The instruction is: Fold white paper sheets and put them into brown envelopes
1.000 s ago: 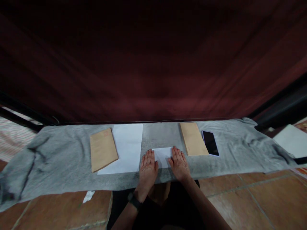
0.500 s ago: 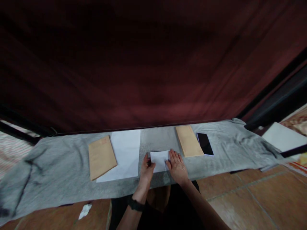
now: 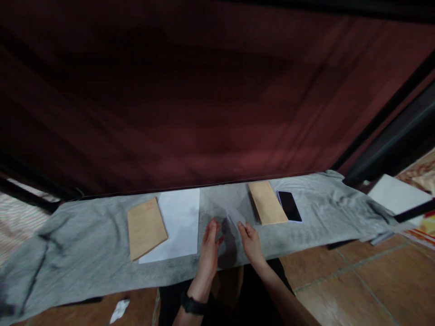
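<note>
From where I'm standing, the paper (image 3: 234,215) is a small white piece, tipped up and seen nearly edge-on, so it shows as a narrow, pale, slightly blurred strip. It's off the grey cloth (image 3: 98,235), leaning toward eleven o'clock, with a dark shadow below it at six. The right hand (image 3: 250,242) has it pinched by the near end, thumb on top. The left hand (image 3: 209,249), at about eight o'clock from it, grips nothing; its fingers are loosely curled, just beside the paper.

As for containers, one brown envelope (image 3: 146,228) lies out at nine o'clock, red marks near its far corner, overlapping a large white sheet (image 3: 180,222). Another envelope (image 3: 268,203) sits at two o'clock, looking thick, perhaps a stack. I can't tell what either holds. Right beside it, near three, is a dark-screened phone (image 3: 289,206).
</note>
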### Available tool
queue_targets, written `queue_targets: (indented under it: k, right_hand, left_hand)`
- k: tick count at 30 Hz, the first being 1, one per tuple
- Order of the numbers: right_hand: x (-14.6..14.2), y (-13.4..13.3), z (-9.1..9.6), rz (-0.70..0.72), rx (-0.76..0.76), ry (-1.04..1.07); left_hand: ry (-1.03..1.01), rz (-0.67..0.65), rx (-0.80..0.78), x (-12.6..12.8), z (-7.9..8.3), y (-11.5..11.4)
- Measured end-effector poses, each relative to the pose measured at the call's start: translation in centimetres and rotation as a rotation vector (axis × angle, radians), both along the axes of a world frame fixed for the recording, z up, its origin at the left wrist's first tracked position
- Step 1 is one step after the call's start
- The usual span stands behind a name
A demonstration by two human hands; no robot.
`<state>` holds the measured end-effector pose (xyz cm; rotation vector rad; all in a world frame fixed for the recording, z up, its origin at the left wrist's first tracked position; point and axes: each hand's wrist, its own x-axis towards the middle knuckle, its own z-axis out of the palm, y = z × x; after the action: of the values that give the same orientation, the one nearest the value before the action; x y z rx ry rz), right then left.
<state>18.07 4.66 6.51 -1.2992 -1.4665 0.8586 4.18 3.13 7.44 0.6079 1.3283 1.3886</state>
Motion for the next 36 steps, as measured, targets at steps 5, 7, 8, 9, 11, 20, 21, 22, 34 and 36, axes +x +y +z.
queue_targets:
  k: [5,7,8,9,11,20,21,22,34,36]
  right_hand:
    - [-1.3,0.1,-0.2,-0.044,-0.158,0.490]
    - [-1.0,0.0,-1.1,-0.047,-0.199,0.541]
    - [-0.6,0.0,-1.6,-0.062,-0.221,0.534]
    - [-0.1,0.1,-2.2,-0.087,-0.238,0.508]
    - [1.2,0.4,-3.5,-0.159,-0.241,0.412]
    - [3.5,1.0,-5.8,-0.157,-0.039,-0.264]
    - [3.5,0.9,-5.7,-0.151,-0.022,-0.354]
    - [3.4,0.8,-5.6,-0.139,-0.014,-0.425]
    - [3.1,0.4,-5.9,-0.104,0.059,-0.826]
    - [3.1,0.3,-5.8,-0.105,0.056,-0.852]
  left_hand:
    - [-0.113,-0.081,-0.058,0.4,-1.8,-0.9]
    - [-0.087,-0.088,-0.001,0.2,-2.5,-0.7]
    - [-0.046,-0.081,0.019,-0.1,-2.9,-0.6]
    - [0.011,-0.074,0.036,-0.5,-3.2,-0.3]
    - [0.147,-0.080,0.061,-1.4,-3.9,0.3]
    - [0.766,-0.079,0.148,-2.8,-5.1,1.6]
    - [0.817,-0.082,0.155,-2.7,-5.1,1.6]
    - [0.867,-0.087,0.155,-2.6,-5.1,1.6]
    - [1.288,-0.199,0.176,-2.0,-4.8,0.5]
    - [1.362,-0.226,0.158,-1.9,-4.8,0.3]
